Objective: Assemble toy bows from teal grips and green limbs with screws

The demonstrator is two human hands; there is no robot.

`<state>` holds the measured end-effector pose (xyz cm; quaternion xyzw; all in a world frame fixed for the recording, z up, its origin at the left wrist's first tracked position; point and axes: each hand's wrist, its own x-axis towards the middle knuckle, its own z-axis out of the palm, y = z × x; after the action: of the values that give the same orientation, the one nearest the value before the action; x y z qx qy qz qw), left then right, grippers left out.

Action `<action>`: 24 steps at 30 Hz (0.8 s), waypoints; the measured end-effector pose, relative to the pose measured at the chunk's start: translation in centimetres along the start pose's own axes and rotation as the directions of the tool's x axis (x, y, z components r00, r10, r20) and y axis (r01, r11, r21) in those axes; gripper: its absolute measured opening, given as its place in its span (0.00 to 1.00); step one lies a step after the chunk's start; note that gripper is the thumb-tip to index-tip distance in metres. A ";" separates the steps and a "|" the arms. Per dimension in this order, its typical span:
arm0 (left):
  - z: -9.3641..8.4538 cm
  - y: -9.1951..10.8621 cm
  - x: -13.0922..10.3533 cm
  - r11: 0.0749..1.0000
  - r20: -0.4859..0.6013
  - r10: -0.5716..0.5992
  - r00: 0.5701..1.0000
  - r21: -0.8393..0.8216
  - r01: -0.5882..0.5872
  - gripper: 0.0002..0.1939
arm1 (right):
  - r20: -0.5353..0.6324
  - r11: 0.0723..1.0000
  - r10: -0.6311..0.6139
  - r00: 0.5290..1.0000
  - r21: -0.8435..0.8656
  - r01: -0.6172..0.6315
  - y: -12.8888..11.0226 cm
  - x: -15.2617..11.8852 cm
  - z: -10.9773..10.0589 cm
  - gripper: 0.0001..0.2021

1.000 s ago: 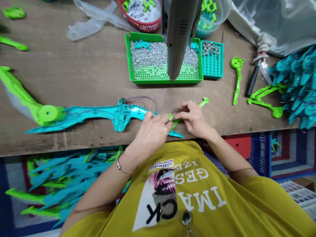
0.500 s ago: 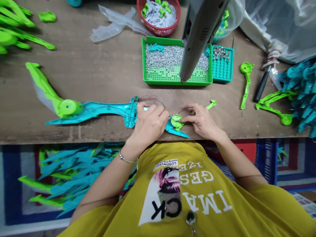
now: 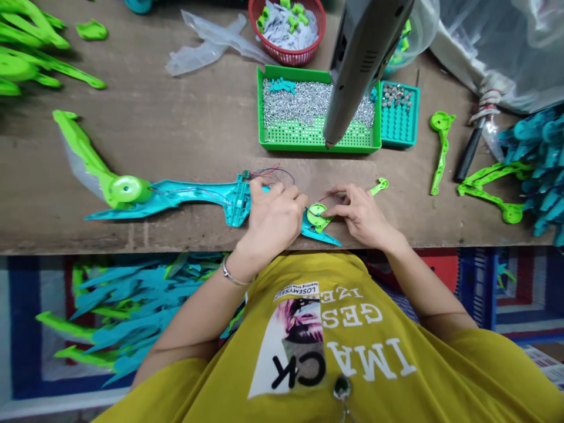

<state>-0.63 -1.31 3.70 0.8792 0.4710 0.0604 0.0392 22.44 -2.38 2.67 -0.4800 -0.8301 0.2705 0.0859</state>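
Observation:
A long blue plastic toy bow part (image 3: 189, 192) lies along the table's front edge, its inner side facing up, with thin wires on it. My left hand (image 3: 279, 214) is closed over its right half, fingers curled down onto it. At its right end sits a lime green arm with a round hub (image 3: 317, 216). My right hand (image 3: 362, 214) is closed on this arm, thumb and index fingertips at the hub, beside a thin wire. The arm's far tip (image 3: 379, 186) shows beyond the hand. A green arm with a round cap (image 3: 127, 191) is fixed at the left end.
A green tray (image 3: 319, 148) of small metal screws stands behind, with a grey tool (image 3: 356, 70) hanging over it. Beside it are a teal tray (image 3: 400, 132) and a red basket (image 3: 288, 57). A black-handled tool (image 3: 469, 154) and loose green arms (image 3: 439, 154) lie right.
My left hand has shifted slightly to the right along the blue part, and the loose wires behind it show more. My right hand stays at the green hub.

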 end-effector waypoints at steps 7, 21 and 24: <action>-0.6 1.2 -2.1 0.989 0.005 0.149 0.989 0.013 -0.149 0.18 | 0.026 1.000 0.015 1.000 0.006 -0.015 -0.2 0.1 -0.2 0.23; 2.4 5.5 -4.0 0.985 -0.210 0.019 0.978 -0.166 -0.054 0.24 | 0.016 1.000 0.004 1.000 -0.028 -0.004 0.1 0.1 0.1 0.22; 2.8 6.2 -4.2 0.993 -0.172 0.014 0.985 -0.109 -0.033 0.27 | 0.031 1.000 0.003 1.000 0.020 -0.004 0.3 0.3 0.0 0.21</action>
<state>2.58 -8.30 1.47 0.8727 0.4581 0.1622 0.0470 22.53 -2.03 2.52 -0.4764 -0.8277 0.2865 0.0773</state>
